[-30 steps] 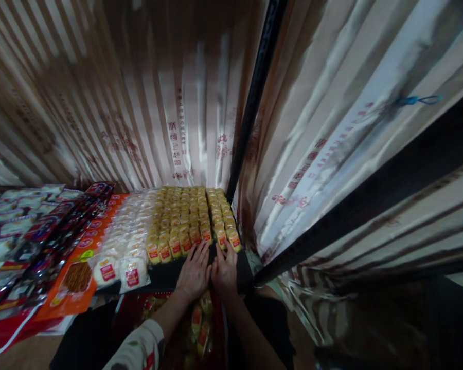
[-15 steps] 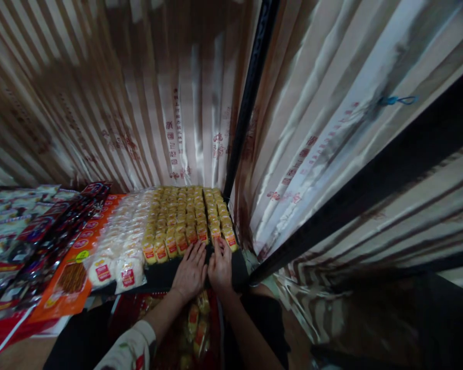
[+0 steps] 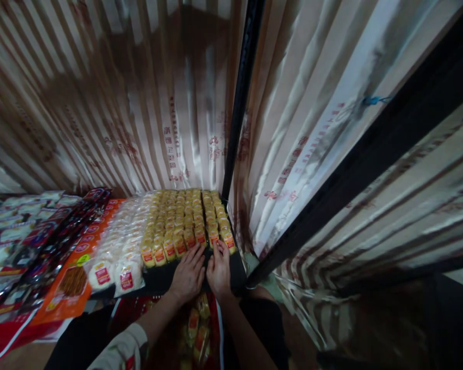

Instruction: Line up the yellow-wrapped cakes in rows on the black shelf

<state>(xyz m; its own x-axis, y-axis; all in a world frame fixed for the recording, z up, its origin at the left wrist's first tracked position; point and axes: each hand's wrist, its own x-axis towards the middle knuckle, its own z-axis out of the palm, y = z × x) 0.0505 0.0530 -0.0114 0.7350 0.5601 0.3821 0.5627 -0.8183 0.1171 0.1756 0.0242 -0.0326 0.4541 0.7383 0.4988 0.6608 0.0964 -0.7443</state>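
Small yellow packaged cakes (image 3: 172, 221) with red labels stand in tight rows on a black shelf (image 3: 160, 277). My left hand (image 3: 188, 275) lies nearly flat at the front of these rows, its outstretched fingertips against the front packs. Close beside it, my right hand (image 3: 218, 272) has its fingers forward and slightly bent, fingertips touching the front packs of the two rightmost rows. I see nothing held in either hand. Below my forearms, a red bag or box (image 3: 129, 311) holds several loose packaged cakes (image 3: 198, 334) of the same kind.
White round packaged pastries (image 3: 126, 275) stand left of the yellow rows, then orange snack packs (image 3: 67, 288) and dark glossy packets (image 3: 42, 259). A black upright post (image 3: 237, 113) stands at the back corner, a thick dark beam (image 3: 332, 185) at right. Pleated printed fabric (image 3: 193, 103) hangs behind.
The view has shifted slightly, so the post and beam sit further left. Both hands stay at the front of the yellow rows, with little visible movement.
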